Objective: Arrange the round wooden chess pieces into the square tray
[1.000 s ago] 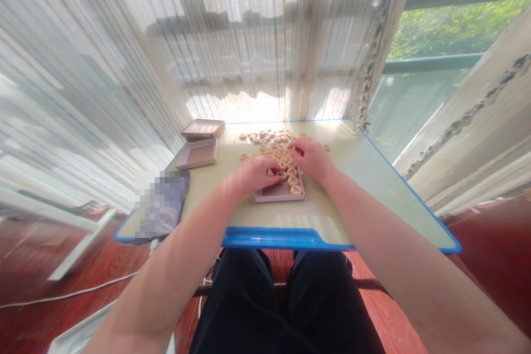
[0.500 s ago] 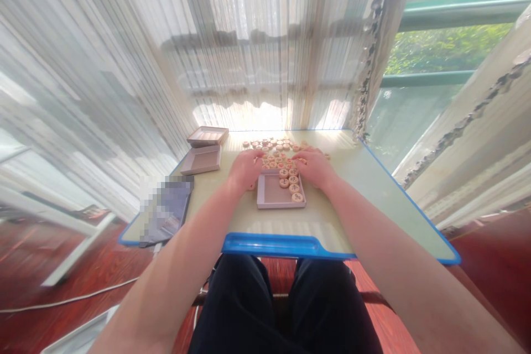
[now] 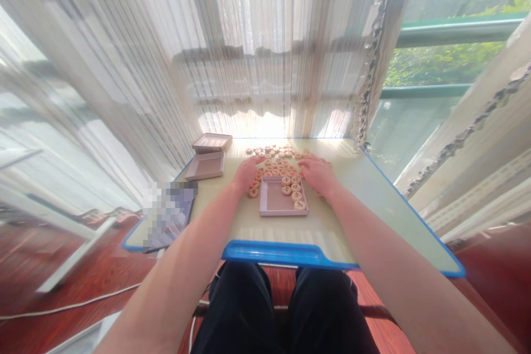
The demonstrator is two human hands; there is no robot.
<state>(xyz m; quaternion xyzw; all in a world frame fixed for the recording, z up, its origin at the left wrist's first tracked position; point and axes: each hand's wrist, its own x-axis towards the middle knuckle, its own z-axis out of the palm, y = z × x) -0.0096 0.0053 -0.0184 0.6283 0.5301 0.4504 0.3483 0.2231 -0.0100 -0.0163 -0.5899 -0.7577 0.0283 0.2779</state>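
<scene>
Round wooden Chinese chess pieces [image 3: 277, 167] with red and dark characters lie in a loose cluster on the table. My left hand [image 3: 248, 172] rests at the cluster's left edge, its fingers reaching in among the pieces. On the opposite side my right hand [image 3: 318, 173] lies with fingers stretched toward the middle, touching or close to pieces there; exact contact is hard to make out. Between my forearms stands a shallow pinkish box [image 3: 265, 212], with several dark-marked pieces along its right side. A loose chess piece [image 3: 253, 192] sits just outside the box's left wall.
Two more shallow boxes, a near one [image 3: 205, 167] and a far one [image 3: 211, 142], are at the back left. A dark flat item [image 3: 182, 215], partly blurred out, lies at the left edge. The pale table [image 3: 373, 221] has a blue rim; curtains [image 3: 265, 77] hang behind.
The whole view has shifted slightly. My left hand has drawn a little away from the box, and more pieces beside its left wall show. My right hand stays nearly in place.
</scene>
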